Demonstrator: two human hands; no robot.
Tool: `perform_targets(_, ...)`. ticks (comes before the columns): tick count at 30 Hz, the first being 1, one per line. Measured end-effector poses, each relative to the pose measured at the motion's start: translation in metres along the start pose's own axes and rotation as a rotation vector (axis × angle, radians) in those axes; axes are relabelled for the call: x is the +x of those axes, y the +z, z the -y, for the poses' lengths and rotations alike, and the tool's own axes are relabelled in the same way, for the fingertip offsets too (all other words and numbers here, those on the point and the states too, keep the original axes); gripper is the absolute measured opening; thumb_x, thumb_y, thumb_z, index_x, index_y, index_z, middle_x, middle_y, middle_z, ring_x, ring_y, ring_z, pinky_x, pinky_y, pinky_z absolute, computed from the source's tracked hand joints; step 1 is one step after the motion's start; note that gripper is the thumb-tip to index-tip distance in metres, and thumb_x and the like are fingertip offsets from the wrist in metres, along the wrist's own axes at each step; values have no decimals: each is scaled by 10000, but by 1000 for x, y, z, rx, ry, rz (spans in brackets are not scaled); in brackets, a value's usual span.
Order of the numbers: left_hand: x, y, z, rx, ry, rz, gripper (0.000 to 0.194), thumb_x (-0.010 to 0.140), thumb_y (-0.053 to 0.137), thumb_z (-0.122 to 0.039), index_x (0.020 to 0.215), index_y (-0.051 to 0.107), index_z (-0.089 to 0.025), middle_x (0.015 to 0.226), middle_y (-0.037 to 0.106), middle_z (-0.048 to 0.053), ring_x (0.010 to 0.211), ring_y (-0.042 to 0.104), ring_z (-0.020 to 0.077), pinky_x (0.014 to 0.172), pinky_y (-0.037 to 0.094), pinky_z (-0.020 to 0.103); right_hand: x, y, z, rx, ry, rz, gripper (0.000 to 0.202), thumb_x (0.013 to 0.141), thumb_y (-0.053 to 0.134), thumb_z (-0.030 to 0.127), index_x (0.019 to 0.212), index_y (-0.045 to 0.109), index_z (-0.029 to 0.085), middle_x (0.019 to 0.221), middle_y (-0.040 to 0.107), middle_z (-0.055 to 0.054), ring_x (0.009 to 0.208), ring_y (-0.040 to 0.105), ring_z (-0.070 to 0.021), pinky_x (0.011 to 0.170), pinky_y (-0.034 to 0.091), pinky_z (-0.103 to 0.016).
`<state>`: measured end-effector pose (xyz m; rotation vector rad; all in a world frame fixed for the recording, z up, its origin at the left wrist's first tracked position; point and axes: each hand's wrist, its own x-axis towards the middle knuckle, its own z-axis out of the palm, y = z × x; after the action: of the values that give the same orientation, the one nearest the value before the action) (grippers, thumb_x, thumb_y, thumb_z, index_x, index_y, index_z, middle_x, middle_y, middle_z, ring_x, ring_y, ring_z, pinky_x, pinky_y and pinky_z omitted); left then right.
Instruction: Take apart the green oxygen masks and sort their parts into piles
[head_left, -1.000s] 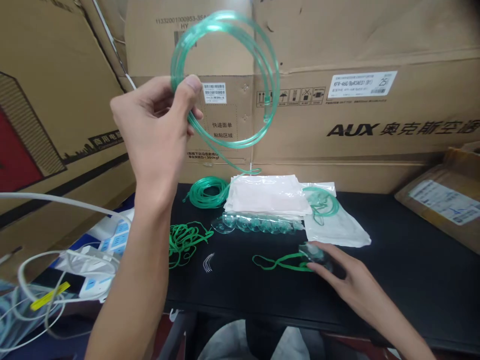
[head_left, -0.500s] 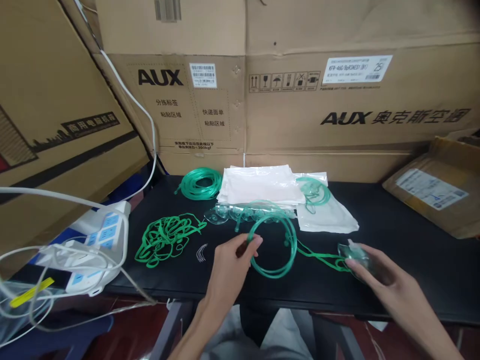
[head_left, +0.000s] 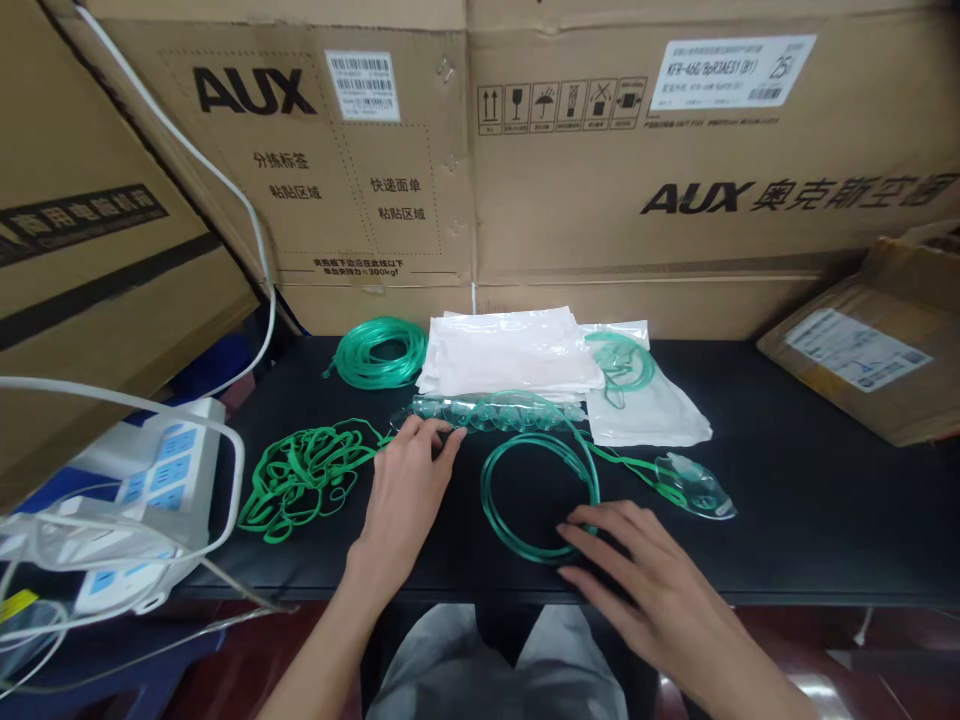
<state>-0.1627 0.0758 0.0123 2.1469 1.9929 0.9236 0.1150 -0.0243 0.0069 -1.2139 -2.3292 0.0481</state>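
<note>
A coil of green tubing [head_left: 491,508] lies on the black table in front of me. My right hand [head_left: 634,565] rests at its right side, fingers spread and touching the loops. Further left, my left hand [head_left: 409,475] has thumb and index finger brought together where the loose end of the tubing runs, before a row of clear masks [head_left: 510,410]. Its fingertips partly hide that end. A separate clear mask [head_left: 697,487] with a green strap [head_left: 637,463] lies on the table beyond my right hand, touched by neither hand.
Left lie a tangle of green straps [head_left: 307,475] and a thicker coil of green tubing [head_left: 382,365]. White plastic bags [head_left: 510,350] are stacked behind the masks. A power strip [head_left: 169,470] with white cables is at far left. Cardboard boxes [head_left: 555,220] wall off the back.
My right hand has let go of the clear mask and moved left onto the tubing coil. My left hand has released the coil, now lying flat, and shifted left. The view has tilted down.
</note>
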Motion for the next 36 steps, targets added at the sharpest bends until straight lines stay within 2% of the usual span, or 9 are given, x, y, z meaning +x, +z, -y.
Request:
perform_targets(7,-9,-11,-12,-6,40,-24,240,1008,626,-349,797,672,-244,811,686,6,673,658,191,631,430,316,7,16,6,-56,-66,75,293,1132,438,248,1094,724,197,1095,754,-105,1007,718,-282,799,605,-451)
perform_targets(12,-62,-48,-9,-61,-95,-56,141,966,637,-468,964,673,-332,749,725,-48,550,647,180,552,449,302,-9,22,10,-28,-85,151,268,1103,460,156,1209,695,229,1172,743,-79,1115,676,-286,904,564,-463)
perform_targets(15,-97,-58,-3,-125,-209,51,250,930,660,-430,1178,644,-397,705,722,-92,455,611,162,485,450,281,-16,26,17,-9,-91,164,274,1085,497,128,1257,682,234,1219,739,-77,1137,658,-290,940,531,-470)
perform_targets(17,-110,-57,-3,-216,-206,156,188,921,653,-380,1104,691,-399,671,715,-101,439,606,152,473,465,264,-13,29,23,0,-104,154,243,1087,509,141,1229,687,227,1197,744,-82,1078,664,-282,900,523,-459)
perform_targets(21,-109,-46,-13,-330,-151,213,185,930,610,-298,898,785,-349,718,763,-68,488,628,152,513,506,258,8,39,37,-27,-70,67,201,1095,513,174,1148,706,193,1048,743,-96,901,661,-267,751,512,-431)
perform_targets(27,-85,-40,-17,-326,22,284,290,940,590,-156,1093,808,-268,836,766,-16,649,688,154,639,542,266,33,46,56,-6,-54,-10,222,1097,501,156,1150,717,156,1036,740,-108,935,687,-251,837,586,-413)
perform_targets(32,-73,-34,-1,-316,216,328,268,971,676,-105,1174,761,-258,921,729,-11,778,690,168,725,545,283,16,-11,2,-89,161,-330,238,1051,652,275,1277,720,243,1196,726,-100,1071,713,-270,962,577,-426)
perform_targets(34,-68,-30,3,-347,282,337,235,983,713,-108,1161,749,-257,1041,720,4,885,694,180,806,546,307,-1,-31,-36,-220,319,-439,367,1040,669,356,1367,704,193,1257,701,-193,1142,676,-385,993,516,-556)
perform_targets(36,-62,-26,5,-358,329,343,206,974,751,-110,1123,746,-253,1097,694,12,941,670,192,857,531,337,-20,-38,-69,-319,557,-318,597,1040,577,595,1492,626,208,1353,687,-222,1258,638,-463,972,523,-573)
